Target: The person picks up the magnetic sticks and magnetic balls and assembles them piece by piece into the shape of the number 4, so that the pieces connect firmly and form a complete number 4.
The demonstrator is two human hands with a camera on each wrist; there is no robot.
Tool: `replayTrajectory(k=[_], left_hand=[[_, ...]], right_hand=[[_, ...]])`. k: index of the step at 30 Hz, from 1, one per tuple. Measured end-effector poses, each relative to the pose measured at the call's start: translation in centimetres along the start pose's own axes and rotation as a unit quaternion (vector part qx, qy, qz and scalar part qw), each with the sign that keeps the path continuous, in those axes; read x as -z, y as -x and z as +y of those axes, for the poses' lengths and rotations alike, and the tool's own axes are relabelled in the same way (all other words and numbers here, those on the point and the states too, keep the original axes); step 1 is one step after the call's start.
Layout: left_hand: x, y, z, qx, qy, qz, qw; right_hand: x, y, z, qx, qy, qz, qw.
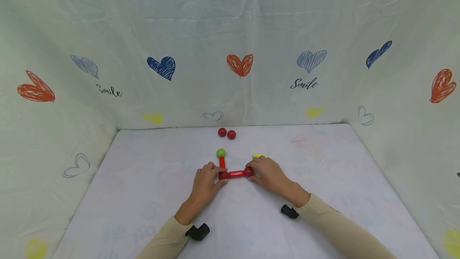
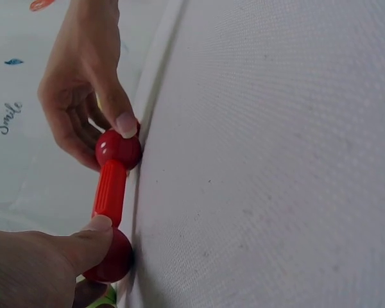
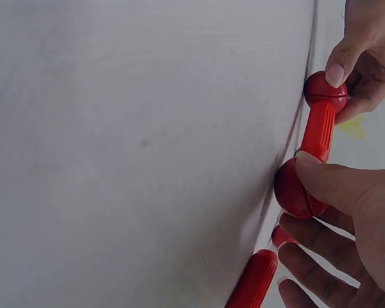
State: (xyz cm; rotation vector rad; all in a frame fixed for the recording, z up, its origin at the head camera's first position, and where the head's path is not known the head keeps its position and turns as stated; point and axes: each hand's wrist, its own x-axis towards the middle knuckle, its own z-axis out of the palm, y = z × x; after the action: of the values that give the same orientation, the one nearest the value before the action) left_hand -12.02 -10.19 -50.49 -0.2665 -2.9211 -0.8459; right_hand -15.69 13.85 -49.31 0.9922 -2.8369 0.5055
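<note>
The rod (image 1: pixel 236 174) is bright red, its balls (image 1: pixel 248 172) darker red, the backdrop (image 1: pixel 201 31) heart-printed.

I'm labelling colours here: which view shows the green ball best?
The head view: the green ball is uncovered there. The left wrist view catches only part at the bottom edge; the right wrist view shows none clearly.

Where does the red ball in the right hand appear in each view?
Head: red ball, low and slightly right of centre, in the right hand.
Left wrist: red ball, left of centre, about mid-height.
Right wrist: red ball, right of centre, slightly below mid-height.
Shared landmark: the red stick, which runs from it to the second red ball, in the left hand.
</note>
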Motion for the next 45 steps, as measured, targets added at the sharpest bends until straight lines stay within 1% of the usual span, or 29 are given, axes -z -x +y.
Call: replayTrajectory(k=[8,15,18,24,32,34,38,45], left_hand=[[0.2,0.1,-0.1,-0.020,0.008,0.012,0.9997],[0.2,0.2,0.0,-0.019,0.006,0.009,0.9998],[0.2,0.3,0.1,-0.018,0.007,0.007,0.9998],[0.3,0.3,0.0,-0.016,0.009,0.007,0.9998],[0.2,0.2,0.0,-0.006,0.011,0.004,0.9999],[0.2,0.1,0.0,-0.006,0.010,0.004,0.9999],[0.2,0.1,0.0,-0.006,0.010,0.004,0.9999],[0.1,0.2,-0.1,-0.008,0.015,0.008,0.9998]], right_hand=[[0.0,0.0,-0.1,-0.004,0.009,-0.005,0.9999],[0.6,0.3,-0.1,-0.012,0.009,-0.017,0.9997],[1.2,0.5,0.1,-0.021,0.006,-0.009,0.9997],[2.2,0.5,1.5,-0.059,-0.023,0.026,0.9976],[2.1,0.1,3.8,-0.089,-0.023,0.050,0.9945],[2.0,0.0,4.3,-0.096,-0.027,0.052,0.9937],[1.7,-0.2,5.1,-0.104,-0.027,0.042,0.9933],[1.6,-0.5,5.9,-0.097,-0.026,0.026,0.9945]])
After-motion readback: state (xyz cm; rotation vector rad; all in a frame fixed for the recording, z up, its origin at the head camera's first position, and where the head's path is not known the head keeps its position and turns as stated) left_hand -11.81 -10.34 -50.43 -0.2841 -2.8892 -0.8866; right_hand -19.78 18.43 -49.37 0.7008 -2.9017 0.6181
